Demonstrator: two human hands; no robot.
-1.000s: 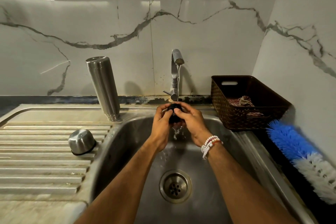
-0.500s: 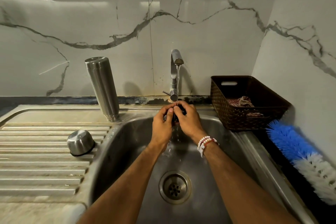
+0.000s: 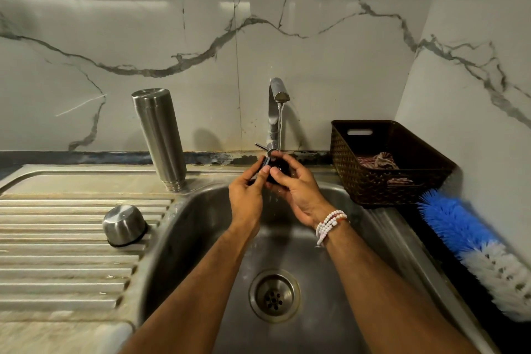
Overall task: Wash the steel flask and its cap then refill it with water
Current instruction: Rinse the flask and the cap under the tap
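Rinsing a small dark stopper [image 3: 278,169] under the running tap [image 3: 276,112], above the sink [image 3: 184,238], with left hand [image 3: 246,198] and right hand [image 3: 298,191] both closed around it; probably the step of washing the cap parts. Next, likely: setting it aside, then taking the flask [image 3: 161,138] with a firm, wet-proof hold for refilling. Standing mouth-down on the draining board [image 3: 57,253], long axis nearly upright, leaning slightly left, steel cap [image 3: 124,225] upside down nearby.
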